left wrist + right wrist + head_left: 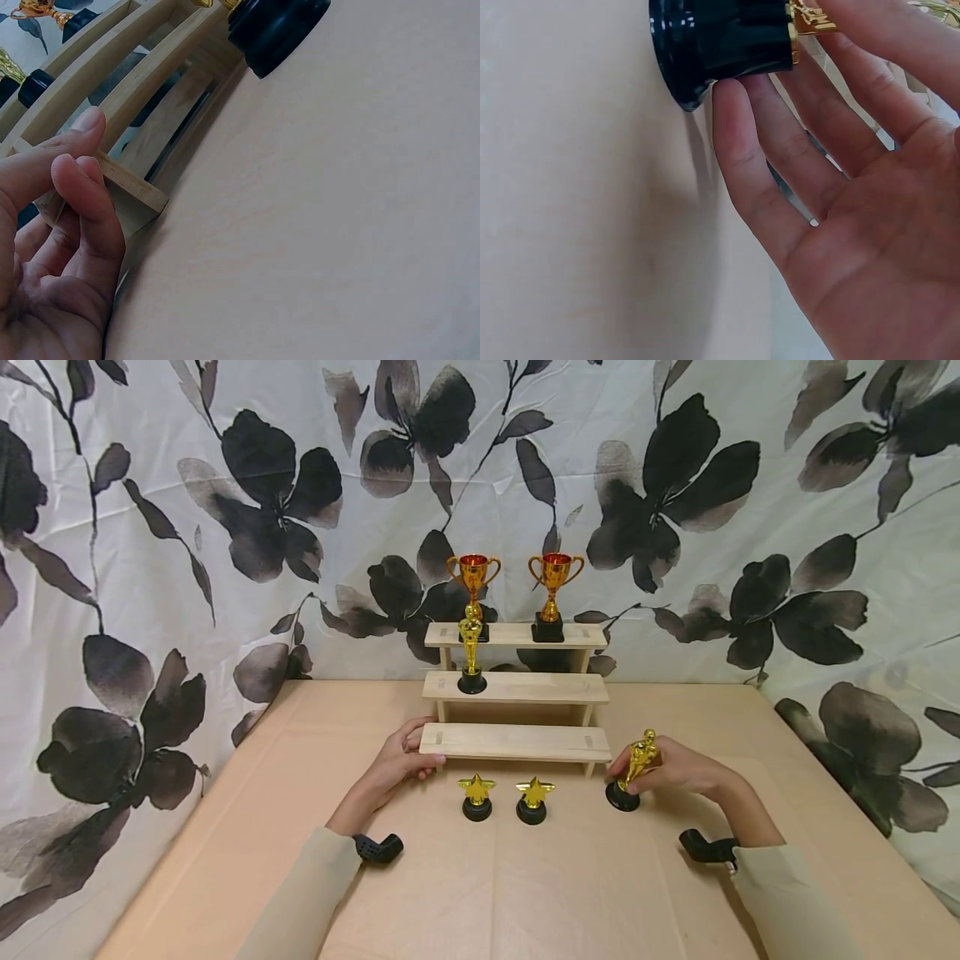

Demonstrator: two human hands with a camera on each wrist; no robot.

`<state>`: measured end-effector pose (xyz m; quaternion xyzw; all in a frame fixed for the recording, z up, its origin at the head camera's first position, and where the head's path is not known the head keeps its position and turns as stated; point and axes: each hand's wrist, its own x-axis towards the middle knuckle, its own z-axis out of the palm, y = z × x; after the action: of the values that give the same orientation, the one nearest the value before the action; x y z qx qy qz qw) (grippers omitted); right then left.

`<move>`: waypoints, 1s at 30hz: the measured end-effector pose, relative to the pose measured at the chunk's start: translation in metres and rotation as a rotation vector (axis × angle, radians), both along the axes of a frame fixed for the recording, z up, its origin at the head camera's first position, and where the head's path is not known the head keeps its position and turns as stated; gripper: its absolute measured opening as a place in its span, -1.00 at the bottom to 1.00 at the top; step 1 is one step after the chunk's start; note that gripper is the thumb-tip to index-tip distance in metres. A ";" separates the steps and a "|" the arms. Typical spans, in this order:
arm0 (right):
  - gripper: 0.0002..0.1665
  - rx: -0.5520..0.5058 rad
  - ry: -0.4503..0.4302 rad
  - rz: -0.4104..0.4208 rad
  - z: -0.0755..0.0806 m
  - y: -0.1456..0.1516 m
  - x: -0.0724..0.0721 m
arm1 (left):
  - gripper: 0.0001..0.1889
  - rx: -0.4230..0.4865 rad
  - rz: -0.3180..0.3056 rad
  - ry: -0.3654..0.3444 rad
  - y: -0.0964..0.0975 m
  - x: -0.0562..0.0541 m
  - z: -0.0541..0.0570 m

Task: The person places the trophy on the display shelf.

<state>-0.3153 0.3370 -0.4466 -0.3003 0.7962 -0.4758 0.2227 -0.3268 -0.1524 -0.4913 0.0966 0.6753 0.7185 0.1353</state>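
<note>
- Head: right hand (682, 768) holds a gold statuette (641, 756) low down, thumb and fingers closed around it; it's just off the right end of the wooden stand (517, 742), leaning a bit.
- Head: left hand (393, 760) grips the stand's lowest step at its left end, thumb in front, other fingers behind.
- Head: two star trophies (476, 793) upright on the table (562, 885) in front; matching statuette (471, 647) on the middle step, two gold cups (553, 578) on top.
- Left wrist: thumb and curled fingers around the step's end, narrow grip. Wood looks stiff and light, likely to slide if knocked; steady it by that end.
- Right wrist: fingertips on the statuette's black base (727, 45), thumb across the gold part. Can't tell if the base touches the table.
- Handling: probably light, rigid plastic; shiny finish may slip, thin figure could snap. Best hold: base or lower legs.
</note>
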 end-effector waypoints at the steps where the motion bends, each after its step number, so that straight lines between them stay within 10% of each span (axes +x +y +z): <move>1: -0.67 -0.005 0.003 0.004 -0.001 0.000 0.000 | -0.09 -0.001 0.000 -0.001 0.000 0.000 0.000; 30: -0.68 -0.003 -0.005 0.004 -0.008 0.003 -0.001 | -0.08 0.007 -0.013 -0.008 0.001 0.003 0.003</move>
<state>-0.3164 0.3395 -0.4544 -0.3010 0.7943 -0.4773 0.2253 -0.3241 -0.1513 -0.4879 0.0988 0.6718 0.7202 0.1424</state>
